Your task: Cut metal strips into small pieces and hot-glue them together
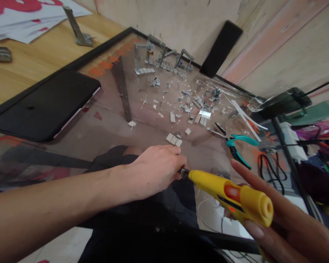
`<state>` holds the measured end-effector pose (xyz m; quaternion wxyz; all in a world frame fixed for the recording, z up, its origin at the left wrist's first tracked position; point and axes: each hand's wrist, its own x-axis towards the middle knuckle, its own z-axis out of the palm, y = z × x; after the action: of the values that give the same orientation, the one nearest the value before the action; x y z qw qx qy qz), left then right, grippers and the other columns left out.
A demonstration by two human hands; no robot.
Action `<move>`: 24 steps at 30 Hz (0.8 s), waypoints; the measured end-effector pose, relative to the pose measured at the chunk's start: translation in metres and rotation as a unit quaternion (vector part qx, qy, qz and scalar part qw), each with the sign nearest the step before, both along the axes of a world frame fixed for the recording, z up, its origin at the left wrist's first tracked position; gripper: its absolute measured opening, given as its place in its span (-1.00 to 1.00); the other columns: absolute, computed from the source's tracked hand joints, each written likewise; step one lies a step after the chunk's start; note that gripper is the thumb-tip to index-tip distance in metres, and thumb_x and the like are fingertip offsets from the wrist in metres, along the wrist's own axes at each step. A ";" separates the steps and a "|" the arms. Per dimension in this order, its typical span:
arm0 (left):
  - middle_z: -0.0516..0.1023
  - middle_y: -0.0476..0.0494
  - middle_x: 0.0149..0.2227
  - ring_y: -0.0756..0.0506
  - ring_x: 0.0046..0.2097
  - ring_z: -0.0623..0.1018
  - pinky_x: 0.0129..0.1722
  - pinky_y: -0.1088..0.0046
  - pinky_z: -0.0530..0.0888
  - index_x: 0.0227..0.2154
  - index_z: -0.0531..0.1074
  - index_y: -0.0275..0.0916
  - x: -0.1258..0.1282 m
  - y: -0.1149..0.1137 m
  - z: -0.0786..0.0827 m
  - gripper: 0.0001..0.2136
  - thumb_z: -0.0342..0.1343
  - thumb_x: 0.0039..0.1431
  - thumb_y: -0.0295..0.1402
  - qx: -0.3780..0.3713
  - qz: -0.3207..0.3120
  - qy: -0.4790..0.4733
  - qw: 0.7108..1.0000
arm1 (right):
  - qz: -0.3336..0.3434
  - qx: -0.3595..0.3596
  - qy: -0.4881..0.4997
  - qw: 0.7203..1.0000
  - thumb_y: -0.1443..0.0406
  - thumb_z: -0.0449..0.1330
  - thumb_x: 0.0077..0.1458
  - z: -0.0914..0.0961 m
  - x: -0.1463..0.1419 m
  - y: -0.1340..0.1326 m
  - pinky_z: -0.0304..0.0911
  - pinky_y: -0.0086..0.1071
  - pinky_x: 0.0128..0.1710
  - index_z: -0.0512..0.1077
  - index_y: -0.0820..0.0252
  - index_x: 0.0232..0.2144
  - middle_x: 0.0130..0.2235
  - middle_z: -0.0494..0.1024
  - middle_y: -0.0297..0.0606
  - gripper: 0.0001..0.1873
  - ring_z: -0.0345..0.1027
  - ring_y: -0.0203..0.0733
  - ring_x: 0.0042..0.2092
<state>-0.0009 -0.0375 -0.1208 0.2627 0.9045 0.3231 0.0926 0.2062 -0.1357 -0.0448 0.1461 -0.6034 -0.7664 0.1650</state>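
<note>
My right hand [296, 223] grips a yellow hot glue gun [216, 186], its small red light lit and its nozzle pointing left. My left hand [156, 168] is closed just at the nozzle tip, palm down. Whatever its fingertips pinch is mostly hidden; only a small dark-grey bit shows beside the nozzle. Just beyond those fingers, a short row of small light-grey tiles [174, 139] lies on the glass tabletop [150, 126]. Teal-handled pliers [235, 140] rest with jaws apart, beyond the glue gun.
Grey cut pieces and scraps [189, 104] are scattered over the glass. Small grey frame-like structures [164, 56] stand at the back. A black phone [46, 104] lies at left; another dark slab [221, 49] leans on the wall. Black cable [272, 171] coils at right.
</note>
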 end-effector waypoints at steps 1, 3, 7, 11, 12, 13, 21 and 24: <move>0.41 -0.05 -0.37 -0.06 -0.33 0.43 -0.40 0.45 0.29 -0.34 0.44 -0.21 0.000 0.000 0.000 -0.89 0.07 0.06 -0.40 0.001 -0.001 0.001 1.000 | -0.001 0.004 -0.008 1.000 0.09 -0.01 0.15 0.001 0.002 0.000 0.46 -0.40 -0.44 0.03 -0.02 0.21 -0.19 0.60 -0.28 -0.41 0.53 -0.08 -0.31; 0.41 -0.05 -0.37 -0.06 -0.34 0.43 -0.41 0.45 0.29 -0.35 0.43 -0.22 0.000 0.001 -0.002 -0.90 0.08 0.06 -0.39 0.004 0.001 0.001 1.000 | 0.016 0.011 -0.017 1.000 0.08 -0.03 0.15 0.005 0.008 0.000 0.46 -0.42 -0.40 0.03 0.01 0.21 -0.15 0.58 -0.24 -0.41 0.51 -0.05 -0.24; 0.42 -0.05 -0.34 -0.07 -0.30 0.44 -0.36 0.43 0.31 -0.32 0.40 -0.22 -0.002 0.001 -0.006 -0.89 0.08 0.07 -0.36 0.015 -0.006 -0.022 1.000 | 0.059 0.022 -0.017 0.998 0.07 0.00 0.13 0.008 0.018 -0.002 0.46 -0.45 -0.44 -0.06 0.06 0.24 -0.19 0.59 -0.19 -0.32 0.52 -0.07 -0.26; 0.42 -0.04 -0.33 -0.07 -0.31 0.45 -0.36 0.43 0.32 -0.31 0.38 -0.21 -0.002 0.000 -0.008 -0.87 0.11 0.04 -0.34 0.014 -0.002 -0.024 1.000 | 0.024 0.082 -0.045 0.995 0.17 0.10 0.07 -0.002 0.022 -0.005 0.45 -0.41 -0.37 -0.08 0.10 0.25 -0.17 0.54 -0.18 -0.26 0.48 -0.07 -0.21; 0.43 -0.05 -0.32 -0.07 -0.31 0.45 -0.35 0.42 0.32 -0.31 0.38 -0.22 -0.002 0.000 -0.007 -0.86 0.12 0.04 -0.33 0.012 0.004 -0.016 1.000 | 0.016 0.096 -0.050 0.994 0.20 0.11 0.06 -0.005 0.024 -0.004 0.44 -0.40 -0.34 -0.08 0.12 0.25 -0.15 0.52 -0.16 -0.24 0.46 -0.06 -0.18; 0.43 -0.05 -0.32 -0.08 -0.30 0.45 -0.35 0.41 0.33 -0.32 0.39 -0.22 -0.002 0.000 -0.006 -0.85 0.13 0.03 -0.31 0.010 0.009 -0.007 1.000 | 0.011 0.108 -0.053 0.993 0.24 0.12 0.05 -0.009 0.026 -0.002 0.44 -0.39 -0.33 -0.09 0.13 0.25 -0.14 0.50 -0.14 -0.23 0.44 -0.06 -0.16; 0.43 -0.06 -0.31 -0.07 -0.34 0.44 -0.36 0.41 0.32 -0.31 0.40 -0.24 0.000 0.003 -0.001 -0.81 0.16 0.01 -0.28 -0.017 0.003 0.034 0.999 | -0.073 0.171 -0.195 0.963 0.21 0.12 0.00 -0.036 0.047 0.034 0.37 -0.10 -0.29 -0.05 0.16 0.22 -0.17 0.44 -0.07 -0.24 0.39 0.05 -0.20; 0.42 -0.06 -0.32 -0.07 -0.34 0.43 -0.38 0.43 0.31 -0.33 0.40 -0.24 -0.001 0.002 0.000 -0.82 0.16 0.01 -0.29 -0.014 0.002 0.033 0.999 | -0.085 0.158 -0.233 0.956 0.20 0.10 -0.01 -0.047 0.050 0.050 0.34 -0.07 -0.27 -0.03 0.22 0.22 -0.17 0.43 -0.07 -0.24 0.34 0.10 -0.14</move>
<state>-0.0018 -0.0351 -0.1208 0.2647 0.9027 0.3342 0.0588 0.2567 -0.0857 -0.0921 0.0699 -0.6571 -0.7415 -0.1164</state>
